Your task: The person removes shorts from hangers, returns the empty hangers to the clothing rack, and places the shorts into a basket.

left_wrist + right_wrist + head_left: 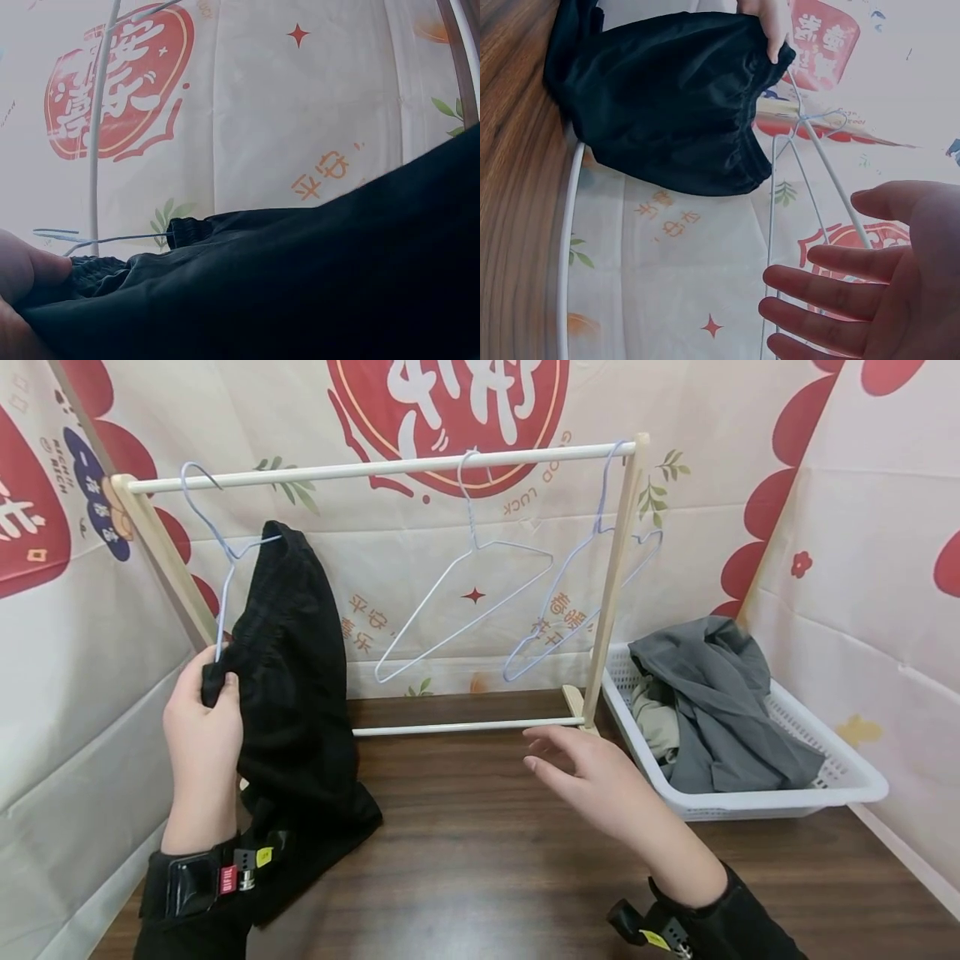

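Black elastic-waisted trousers or shorts (296, 677) hang from a pale blue wire hanger (225, 547) at the left end of the rack's top rail. The hanger's far arm sits inside the waistband. My left hand (202, 718) pinches the near side of the waistband, at the hanger's near end. In the left wrist view, the gathered waistband (97, 274) lies at the fingertips. My right hand (592, 777) is over the table by the rack's right foot, holding nothing. Its fingers (825, 289) look extended and spread in the right wrist view.
The wooden rack's top rail (360, 467) also carries a bare white hanger (420, 610) and a bare blue hanger (558, 585). At the right, a white plastic basket (855, 781) holds a grey garment (720, 718) and a beige one (654, 722). Printed cloth surrounds the brown table (465, 852).
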Demonstrator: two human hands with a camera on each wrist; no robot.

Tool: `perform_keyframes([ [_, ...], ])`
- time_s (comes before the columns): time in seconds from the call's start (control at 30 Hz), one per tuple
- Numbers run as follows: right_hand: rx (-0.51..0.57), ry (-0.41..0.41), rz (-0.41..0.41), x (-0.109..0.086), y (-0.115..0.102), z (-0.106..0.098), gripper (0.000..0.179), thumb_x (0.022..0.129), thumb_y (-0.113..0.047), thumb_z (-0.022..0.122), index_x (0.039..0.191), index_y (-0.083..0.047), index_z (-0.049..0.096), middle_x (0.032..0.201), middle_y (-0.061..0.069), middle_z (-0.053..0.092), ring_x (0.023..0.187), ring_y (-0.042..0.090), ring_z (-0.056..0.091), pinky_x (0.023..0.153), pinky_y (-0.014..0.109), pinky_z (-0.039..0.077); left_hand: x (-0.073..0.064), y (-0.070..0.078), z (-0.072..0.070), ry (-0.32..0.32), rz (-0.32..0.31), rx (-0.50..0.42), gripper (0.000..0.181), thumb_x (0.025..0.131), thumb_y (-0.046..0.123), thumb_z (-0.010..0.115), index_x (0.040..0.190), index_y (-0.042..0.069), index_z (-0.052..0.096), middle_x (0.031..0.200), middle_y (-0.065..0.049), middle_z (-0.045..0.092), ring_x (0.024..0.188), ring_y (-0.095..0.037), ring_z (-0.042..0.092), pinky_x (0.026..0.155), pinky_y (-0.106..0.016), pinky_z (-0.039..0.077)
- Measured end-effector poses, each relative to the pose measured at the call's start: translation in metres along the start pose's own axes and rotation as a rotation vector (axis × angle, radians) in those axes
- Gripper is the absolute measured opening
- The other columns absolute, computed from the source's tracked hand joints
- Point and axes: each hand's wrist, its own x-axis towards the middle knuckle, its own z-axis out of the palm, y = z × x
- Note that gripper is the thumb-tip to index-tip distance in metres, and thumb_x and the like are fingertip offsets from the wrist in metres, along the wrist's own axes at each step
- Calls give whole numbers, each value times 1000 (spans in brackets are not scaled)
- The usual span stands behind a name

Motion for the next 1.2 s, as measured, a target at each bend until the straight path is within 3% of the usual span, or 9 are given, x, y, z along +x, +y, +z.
perform_keyframes([
  [0.43, 18, 38, 9, -7, 3, -8, 26, 96, -29, 63, 120, -21, 64, 102, -12, 67, 98, 9, 65, 86, 44, 50, -13, 1, -2, -32, -8, -1, 42, 102, 25, 49, 143, 28, 50, 146, 3, 47, 133, -14, 41, 109, -39, 32],
  [0.67, 29, 47, 10, -11, 5, -10, 26, 96, -29, 63, 120, -20, 64, 101, -12, 67, 96, 10, 64, 84, 43, 50, -19, -2, -2, -87, -19, 9, 43, 103, 27, 47, 146, 27, 46, 150, 3, 42, 136, -17, 38, 110, -44, 30],
  [0.87, 22, 52, 2, -12, 5, -12, 27, 96, -29, 63, 121, -19, 64, 101, -12, 67, 96, 9, 64, 84, 40, 50, -26, -5, 0, -120, -2, 5, 44, 103, 28, 47, 146, 25, 45, 149, 1, 44, 134, -20, 40, 108, -47, 31],
  [1.2, 61, 26, 24, -14, 5, -17, 30, 98, -31, 61, 123, -16, 63, 106, -8, 68, 98, 12, 64, 82, 46, 51, -34, -8, 4, -162, 17, 15, 45, 102, 28, 48, 147, 23, 45, 149, -1, 43, 134, -23, 40, 107, -49, 32],
])
